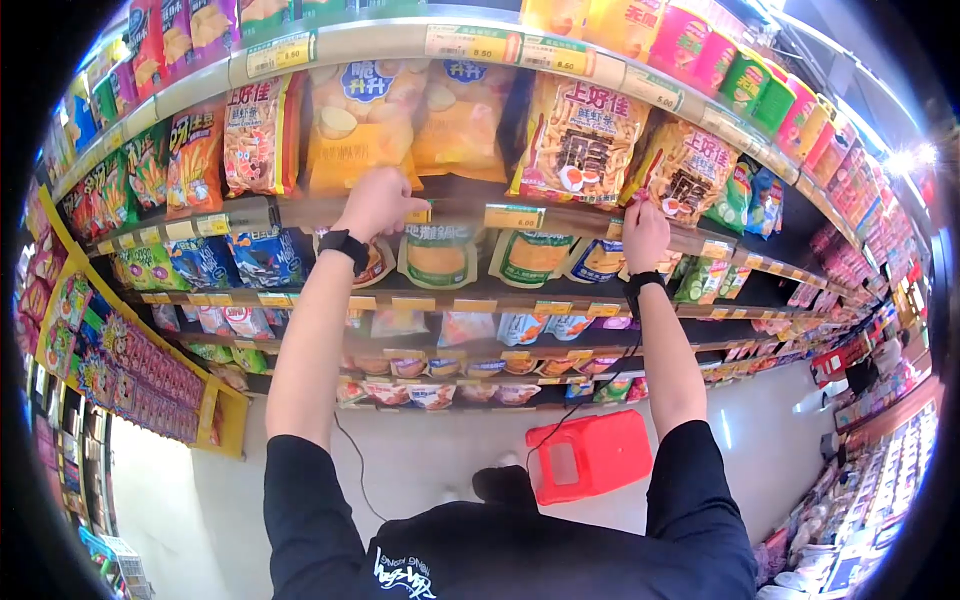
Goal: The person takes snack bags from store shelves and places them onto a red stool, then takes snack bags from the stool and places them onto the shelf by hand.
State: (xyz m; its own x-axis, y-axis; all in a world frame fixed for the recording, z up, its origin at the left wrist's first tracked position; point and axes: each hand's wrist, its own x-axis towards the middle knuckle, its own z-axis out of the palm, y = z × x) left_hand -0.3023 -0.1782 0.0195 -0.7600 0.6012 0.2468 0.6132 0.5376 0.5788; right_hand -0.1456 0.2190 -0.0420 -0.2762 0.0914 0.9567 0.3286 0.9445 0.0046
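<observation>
My left hand (380, 203) is closed at the lower front edge of a yellow bag of potato chips (362, 125), its fingertips partly hidden against the bag. A second yellow chip bag (460, 115) stands just to the right. Further right, my right hand (646, 236) has its fingers pinched at the bottom left corner of a tilted bag of shrimp chips (690, 170). Between my hands, another shrimp chip bag (578, 135) leans upright on the same shelf. Both wrists wear black bands.
The shelf edge (470, 213) carries price tags. Lower shelves hold pouches (533, 256) and more snack bags. Canned chips (745, 80) line the upper right shelf. A red plastic stool (610, 455) is on the floor, and a thin cable (358, 465) hangs by my body.
</observation>
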